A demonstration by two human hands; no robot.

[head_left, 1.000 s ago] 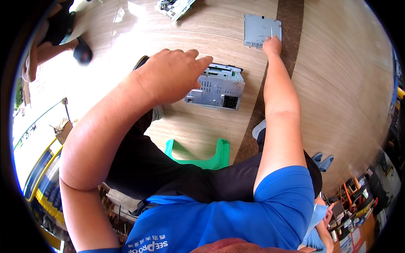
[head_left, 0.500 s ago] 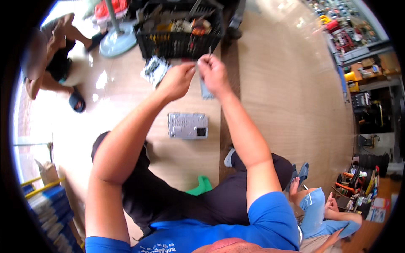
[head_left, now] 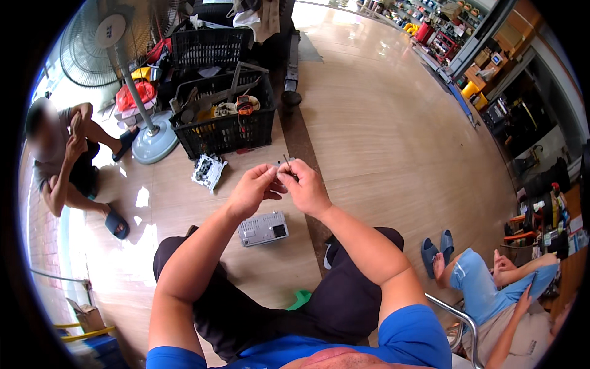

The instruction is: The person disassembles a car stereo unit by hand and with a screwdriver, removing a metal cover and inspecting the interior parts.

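My left hand (head_left: 252, 189) and my right hand (head_left: 305, 189) meet in front of me above the floor, thumbs and fingertips pinched close together. A thin dark rod (head_left: 287, 163) sticks up from the fingers of my right hand; its kind is too small to tell. Whatever my left fingertips pinch is hidden. Just below my hands a grey metal box (head_left: 263, 229) with slots and a dark square socket lies on the floor. Beyond my left hand sits a white and black mechanism (head_left: 209, 172), apart from both hands.
A black plastic crate (head_left: 224, 132) of tools stands ahead, beside a standing fan (head_left: 155, 138). One person (head_left: 64, 147) sits at the left, another (head_left: 491, 283) at the lower right near blue slippers (head_left: 437, 245). A green object (head_left: 300, 299) lies by my legs.
The view has tilted up, showing more of the fan and crate. My hands have come nearer to me and closer together, away from the crate. The metal box stays on the floor.
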